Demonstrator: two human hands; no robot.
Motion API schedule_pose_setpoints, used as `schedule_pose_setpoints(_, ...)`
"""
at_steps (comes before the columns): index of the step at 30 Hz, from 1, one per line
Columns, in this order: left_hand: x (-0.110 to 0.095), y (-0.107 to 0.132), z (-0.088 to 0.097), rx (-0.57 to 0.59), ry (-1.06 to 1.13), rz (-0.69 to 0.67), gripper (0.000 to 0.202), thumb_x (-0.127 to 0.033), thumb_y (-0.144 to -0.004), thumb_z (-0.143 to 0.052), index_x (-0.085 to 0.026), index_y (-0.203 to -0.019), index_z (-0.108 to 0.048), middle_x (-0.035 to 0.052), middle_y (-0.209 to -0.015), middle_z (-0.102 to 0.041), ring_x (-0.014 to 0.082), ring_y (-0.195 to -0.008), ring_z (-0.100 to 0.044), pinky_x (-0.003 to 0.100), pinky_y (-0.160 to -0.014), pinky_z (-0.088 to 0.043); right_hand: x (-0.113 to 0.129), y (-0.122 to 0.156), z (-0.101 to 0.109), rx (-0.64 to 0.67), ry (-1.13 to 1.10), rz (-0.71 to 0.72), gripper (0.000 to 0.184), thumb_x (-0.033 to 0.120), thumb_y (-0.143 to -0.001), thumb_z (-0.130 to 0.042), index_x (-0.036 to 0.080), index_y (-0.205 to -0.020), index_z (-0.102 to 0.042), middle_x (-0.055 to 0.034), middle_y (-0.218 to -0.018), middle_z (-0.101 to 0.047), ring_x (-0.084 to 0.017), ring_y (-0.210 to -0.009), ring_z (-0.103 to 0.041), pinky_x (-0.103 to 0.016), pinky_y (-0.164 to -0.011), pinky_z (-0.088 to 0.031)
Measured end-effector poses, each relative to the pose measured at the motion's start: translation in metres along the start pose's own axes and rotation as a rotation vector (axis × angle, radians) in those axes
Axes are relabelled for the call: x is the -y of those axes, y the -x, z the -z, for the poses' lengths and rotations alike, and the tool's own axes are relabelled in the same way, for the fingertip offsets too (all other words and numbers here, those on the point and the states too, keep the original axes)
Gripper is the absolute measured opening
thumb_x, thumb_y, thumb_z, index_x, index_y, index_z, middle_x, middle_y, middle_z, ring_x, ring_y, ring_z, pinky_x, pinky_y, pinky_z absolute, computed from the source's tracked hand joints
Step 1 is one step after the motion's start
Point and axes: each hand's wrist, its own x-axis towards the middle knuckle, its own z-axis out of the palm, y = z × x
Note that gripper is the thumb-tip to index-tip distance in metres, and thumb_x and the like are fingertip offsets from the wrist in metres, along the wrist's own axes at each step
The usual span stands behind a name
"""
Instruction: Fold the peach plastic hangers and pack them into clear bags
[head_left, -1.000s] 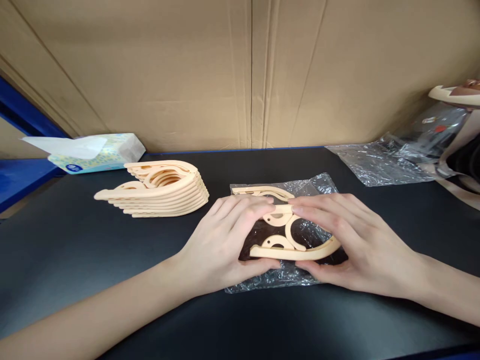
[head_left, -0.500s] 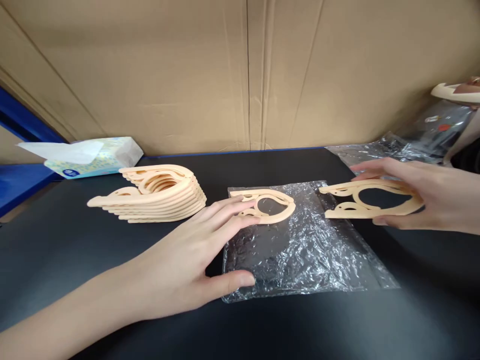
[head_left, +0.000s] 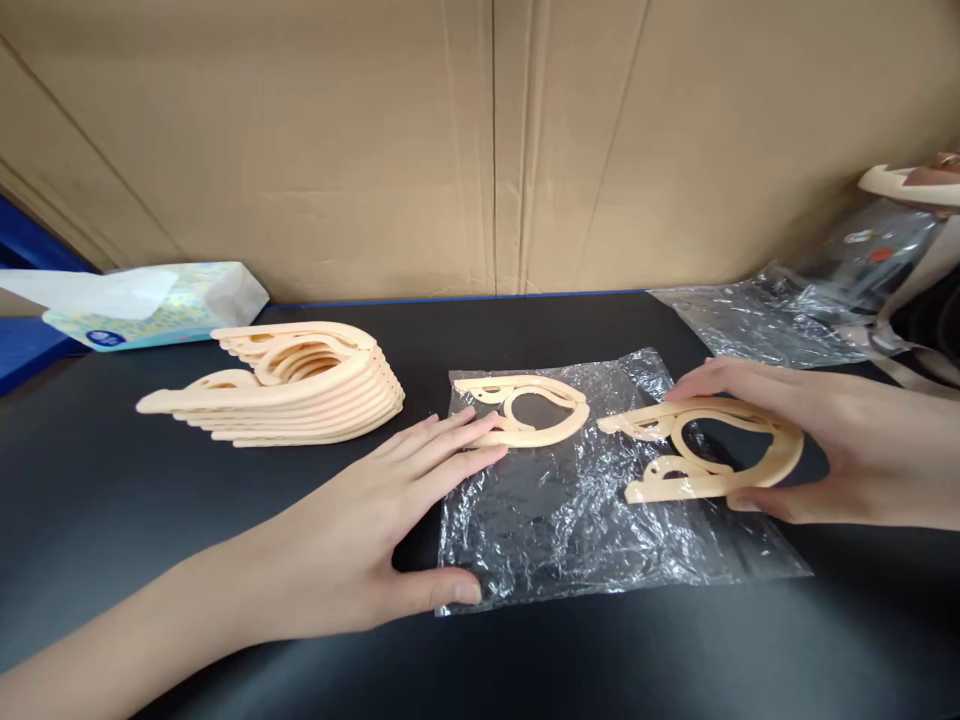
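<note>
Two cream plastic folding hangers lie at the clear plastic bag (head_left: 540, 530) in the middle of the black table. The first folded hanger (head_left: 551, 437) rests at the bag's upper left; I cannot tell whether it is inside or on top. My left hand (head_left: 397, 520) is spread flat, fingertips touching that hanger and thumb on the bag's near left corner. My right hand (head_left: 840, 440) grips the second folded hanger (head_left: 784, 450) by its rounded end, fingers behind and thumb in front, with the hanger's two tips over the bag's right part.
A neat stack of several folded hangers (head_left: 337, 410) stands at the left. Behind it is a tissue pack (head_left: 165, 305). More clear plastic bags (head_left: 780, 315) and a strapped item lie at the back right. A cardboard wall (head_left: 375, 150) closes off the table's rear.
My right hand has brought its hanger left and nearer to me, over the bag. My left hand has shifted slightly left and stays spread on the bag.
</note>
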Motion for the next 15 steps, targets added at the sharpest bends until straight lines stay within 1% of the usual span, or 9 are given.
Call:
schedule_pose_setpoints(3, -0.001, 0.0, -0.001, -0.015, 0.009, -0.013, 0.086, -0.058, -0.093, -0.061, -0.028, -0.159, -0.014, 0.0066, -0.165, -0.028, 0.0268, -0.154, -0.022, 0.054, -0.123, -0.027, 0.006, -0.006, -0.003, -0.03, 0.018, 0.119, 0.05, 0.04, -0.081, -0.069, 0.038, -0.128, -0.054, -0.0011, -0.122, -0.066, -0.026, -0.103, -0.067, -0.033, -0.078, -0.056)
schedule_pose_setpoints(6, -0.002, -0.001, -0.001, -0.018, 0.019, -0.008, 0.088, -0.057, -0.093, -0.062, -0.028, -0.159, -0.013, 0.0072, -0.165, -0.028, 0.0267, -0.154, -0.022, 0.054, -0.123, -0.028, 0.01, -0.011, -0.007, -0.038, 0.06, 0.175, 0.055, 0.042, -0.08, -0.072, 0.036, -0.131, -0.052, -0.0029, -0.124, -0.063, -0.029, -0.112, -0.059, -0.04, -0.09, -0.05)
schedule_pose_setpoints(8, -0.001, -0.001, -0.001, -0.02, 0.02, -0.008, 0.088, -0.055, -0.093, -0.063, -0.027, -0.159, -0.013, 0.0079, -0.165, -0.028, 0.0266, -0.154, -0.022, 0.054, -0.123, -0.027, 0.013, -0.013, -0.01, -0.019, 0.07, 0.17, 0.054, 0.045, -0.08, -0.073, 0.035, -0.129, -0.052, -0.0034, -0.122, -0.062, -0.03, -0.114, -0.055, -0.045, -0.095, -0.045)
schedule_pose_setpoints(11, -0.001, -0.001, -0.002, -0.023, 0.016, -0.017, 0.089, -0.055, -0.093, -0.063, -0.026, -0.159, -0.012, 0.0089, -0.165, -0.028, 0.0262, -0.154, -0.021, 0.054, -0.124, -0.026, 0.016, -0.014, -0.015, 0.032, 0.064, 0.124, 0.051, 0.047, -0.08, -0.073, 0.034, -0.125, -0.052, -0.0034, -0.118, -0.06, -0.033, -0.115, -0.049, -0.05, -0.099, -0.037)
schedule_pose_setpoints(13, -0.001, -0.001, -0.002, -0.021, 0.01, -0.02, 0.089, -0.055, -0.093, -0.063, -0.026, -0.159, -0.012, 0.0092, -0.165, -0.028, 0.0259, -0.154, -0.022, 0.054, -0.124, -0.026, 0.017, -0.014, -0.018, 0.075, 0.05, 0.086, 0.051, 0.048, -0.08, -0.073, 0.034, -0.124, -0.051, -0.003, -0.118, -0.058, -0.033, -0.115, -0.046, -0.051, -0.101, -0.034)
schedule_pose_setpoints(15, -0.001, -0.001, -0.002, -0.024, 0.006, -0.022, 0.089, -0.055, -0.093, -0.063, -0.026, -0.159, -0.011, 0.009, -0.165, -0.028, 0.0253, -0.154, -0.022, 0.053, -0.124, -0.025, 0.018, -0.014, -0.02, 0.108, 0.029, 0.039, 0.053, 0.051, -0.079, -0.074, 0.035, -0.123, -0.05, -0.0028, -0.119, -0.056, -0.032, -0.116, -0.043, -0.051, -0.103, -0.034)
